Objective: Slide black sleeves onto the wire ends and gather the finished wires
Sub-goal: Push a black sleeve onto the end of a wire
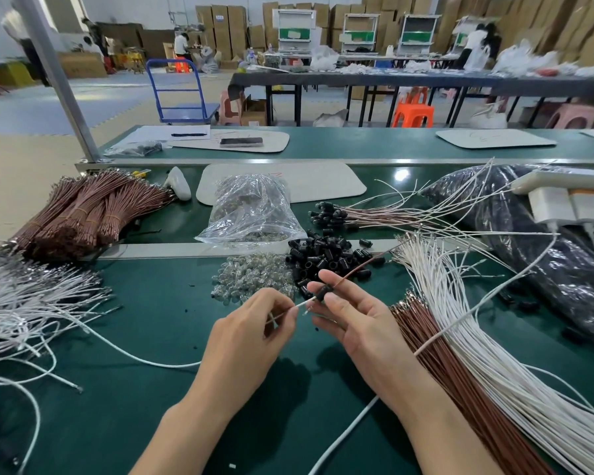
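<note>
My right hand [354,317] pinches a black sleeve [324,291] with a brown wire [357,269] running out of it up to the right. My left hand [254,334] pinches a white wire [297,305] whose end points into the sleeve. Just behind my hands lies a pile of loose black sleeves [323,258]. Finished wires with black sleeves on their ends [326,216] lie further back. Loose white wires [460,320] and brown wires [436,365] fan out to the right.
A heap of small clear bulbs [251,279] lies left of the sleeves, with a clear plastic bag [251,210] behind it. Banded brown wire bundles [86,210] sit far left, white wires [24,303] near left, dark bags [546,255] and a power strip [563,186] right.
</note>
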Demonstrator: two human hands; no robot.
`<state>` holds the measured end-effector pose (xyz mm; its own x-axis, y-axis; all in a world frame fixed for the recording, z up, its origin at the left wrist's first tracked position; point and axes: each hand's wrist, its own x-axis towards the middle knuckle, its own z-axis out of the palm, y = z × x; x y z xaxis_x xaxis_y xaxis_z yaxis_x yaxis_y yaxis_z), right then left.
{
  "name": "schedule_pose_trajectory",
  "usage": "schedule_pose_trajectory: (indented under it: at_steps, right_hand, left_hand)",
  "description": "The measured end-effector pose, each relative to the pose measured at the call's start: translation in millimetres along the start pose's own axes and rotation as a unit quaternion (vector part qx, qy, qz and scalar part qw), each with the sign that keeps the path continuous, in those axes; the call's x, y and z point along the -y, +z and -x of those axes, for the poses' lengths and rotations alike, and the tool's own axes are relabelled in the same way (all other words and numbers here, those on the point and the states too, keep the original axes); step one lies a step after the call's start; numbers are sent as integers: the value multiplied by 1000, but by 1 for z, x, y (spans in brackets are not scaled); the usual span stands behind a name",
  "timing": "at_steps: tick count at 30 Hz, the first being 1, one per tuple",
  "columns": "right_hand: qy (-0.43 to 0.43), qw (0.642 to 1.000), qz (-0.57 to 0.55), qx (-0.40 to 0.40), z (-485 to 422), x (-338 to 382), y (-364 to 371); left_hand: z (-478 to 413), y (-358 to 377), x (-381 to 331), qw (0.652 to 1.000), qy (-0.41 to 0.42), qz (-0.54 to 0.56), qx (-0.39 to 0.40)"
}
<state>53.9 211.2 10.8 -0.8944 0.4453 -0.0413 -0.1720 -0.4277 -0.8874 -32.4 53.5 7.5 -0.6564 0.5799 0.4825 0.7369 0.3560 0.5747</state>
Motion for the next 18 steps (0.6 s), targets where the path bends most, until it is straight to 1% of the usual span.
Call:
schedule_pose_trajectory:
  at_steps: [5,10,12,18]
  right_hand:
    - [1,1000,-20,0,0,-1,2]
    - [-2,999,-30,11,0,1,2]
    - [-5,999,-34,14,0,1,1]
    - [-12,999,-35,21,3,3,4]
  left_hand:
    - [2,7,0,999,-18,49,4]
    - [2,8,-4,982,-66,178,3]
    - [1,8,-6,973,-88,212,-3]
    - [-1,8,-8,963,-114,243,11]
